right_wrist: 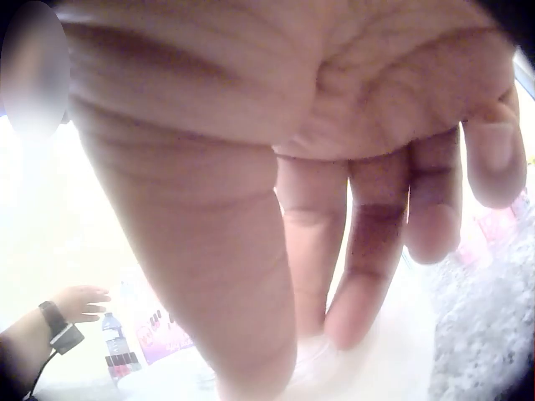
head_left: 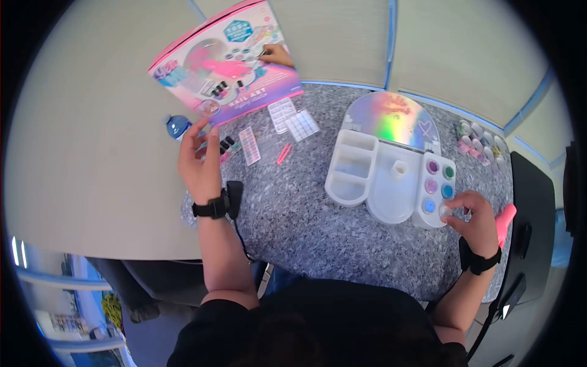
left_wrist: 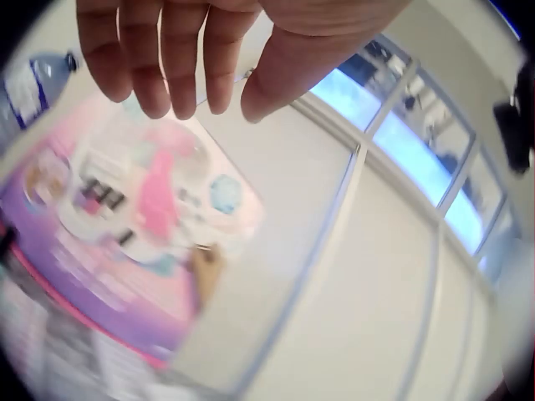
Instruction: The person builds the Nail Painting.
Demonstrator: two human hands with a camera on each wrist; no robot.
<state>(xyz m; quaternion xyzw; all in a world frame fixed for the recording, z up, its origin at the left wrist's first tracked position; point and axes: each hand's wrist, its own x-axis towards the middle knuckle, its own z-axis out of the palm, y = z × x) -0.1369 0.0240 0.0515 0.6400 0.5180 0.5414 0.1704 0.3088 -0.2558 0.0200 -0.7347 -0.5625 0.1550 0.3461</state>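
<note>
My right hand (head_left: pixel 476 221) is at the front right corner of the white tray (head_left: pixel 392 199), thumb and fingertips pinching a small pale pot (head_left: pixel 445 211). In the right wrist view the pot (right_wrist: pixel 314 355) is partly hidden between the fingers of the hand (right_wrist: pixel 251 167). Purple (head_left: pixel 433 167), green (head_left: pixel 449 172) and blue (head_left: pixel 447 191) pots sit in the round slots beside it. My left hand (head_left: pixel 202 168) hangs in the air in front of the box (head_left: pixel 244 79), fingers apart and holding nothing; the left wrist view shows this hand (left_wrist: pixel 234 33) with loosely bent fingers.
A bottle (head_left: pixel 178 126) and dark-capped polish bottles (head_left: pixel 228 145) are near the left hand. Sticker sheets (head_left: pixel 249 146) and pink tweezers (head_left: pixel 284 153) lie centre left. Several small pots (head_left: pixel 483 144) stand back right; a pink object (head_left: pixel 505 221) lies beyond the right hand.
</note>
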